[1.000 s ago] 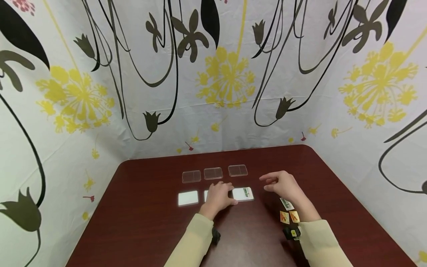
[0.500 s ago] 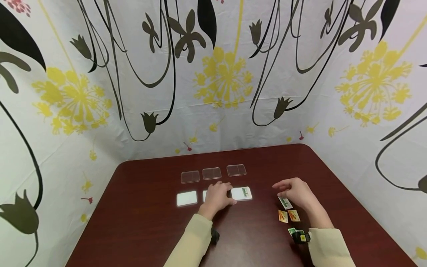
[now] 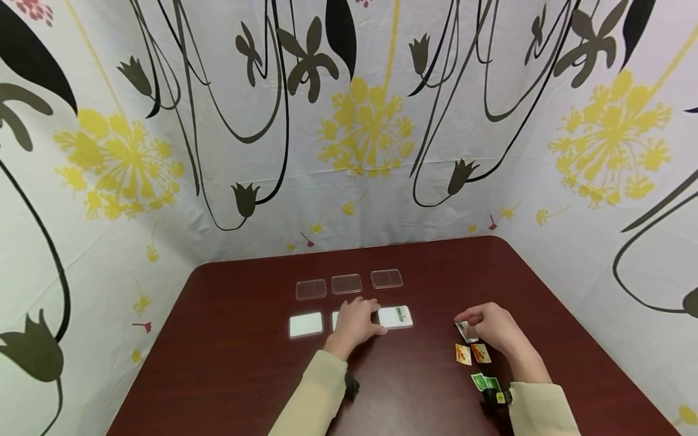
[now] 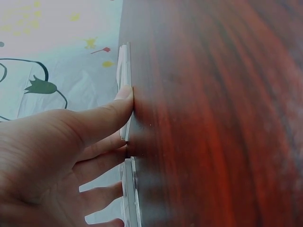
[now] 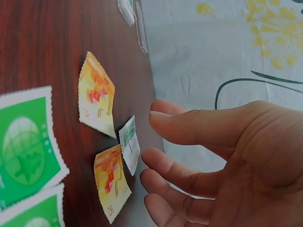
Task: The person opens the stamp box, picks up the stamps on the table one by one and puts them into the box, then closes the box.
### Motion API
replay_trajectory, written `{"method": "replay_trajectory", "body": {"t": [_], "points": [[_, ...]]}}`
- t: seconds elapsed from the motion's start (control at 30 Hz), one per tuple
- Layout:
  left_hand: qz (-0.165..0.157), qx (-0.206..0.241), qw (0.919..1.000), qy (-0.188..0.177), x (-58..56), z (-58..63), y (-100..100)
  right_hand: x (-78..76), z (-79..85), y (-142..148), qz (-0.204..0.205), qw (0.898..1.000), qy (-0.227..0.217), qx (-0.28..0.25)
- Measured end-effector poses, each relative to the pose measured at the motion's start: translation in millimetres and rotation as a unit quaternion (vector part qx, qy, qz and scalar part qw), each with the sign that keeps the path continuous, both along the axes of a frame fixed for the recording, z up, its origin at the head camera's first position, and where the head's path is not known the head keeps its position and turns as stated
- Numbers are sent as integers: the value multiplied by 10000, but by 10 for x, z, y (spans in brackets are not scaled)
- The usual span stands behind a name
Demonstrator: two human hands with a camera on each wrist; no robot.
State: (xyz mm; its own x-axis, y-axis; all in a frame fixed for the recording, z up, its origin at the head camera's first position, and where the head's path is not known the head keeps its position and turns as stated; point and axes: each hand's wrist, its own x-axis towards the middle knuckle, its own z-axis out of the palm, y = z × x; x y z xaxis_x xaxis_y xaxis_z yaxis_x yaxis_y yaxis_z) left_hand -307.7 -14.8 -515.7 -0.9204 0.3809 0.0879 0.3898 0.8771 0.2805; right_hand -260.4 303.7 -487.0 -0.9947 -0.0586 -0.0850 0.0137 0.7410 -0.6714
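Note:
In the head view my left hand (image 3: 355, 324) lies over the middle white-filled plastic case (image 3: 335, 320), hiding most of it. Its thumb and fingers hold the left end of the right-hand case (image 3: 394, 317), which has a green-and-white stamp (image 3: 402, 315) in it. The left wrist view shows the thumb (image 4: 124, 93) against that case's edge. My right hand (image 3: 493, 327) hovers, fingers bent, right at another green-and-white stamp (image 5: 129, 142) on the table. Nothing shows between its thumb and fingers in the right wrist view.
Two orange-yellow stamps (image 3: 463, 354) and two green stamps (image 3: 480, 381) lie nearer on the table (image 3: 234, 363). A third white-filled case (image 3: 306, 325) is left of my left hand. Clear lids (image 3: 346, 284) line the back, before a patterned cloth (image 3: 360, 212).
My right hand has moved right and down, from beside the right-hand case to the green-and-white stamp on the table. The left hand has stayed in place on the cases.

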Motion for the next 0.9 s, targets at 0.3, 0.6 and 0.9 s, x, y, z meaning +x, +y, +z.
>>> {"method": "replay_trajectory", "body": {"t": [0.3,0.6,0.9], "points": [[19,-13,10000,34,0,0,-9,-8,-55,-11,-13,9998,-44,181],[-10,-3,10000,19,2,-10,-12,12,-108,-89,-109,9995,133,254],[-14,51,10000,28,6,-11,-16,-14,-149,-134,-237,9991,274,240]]}}
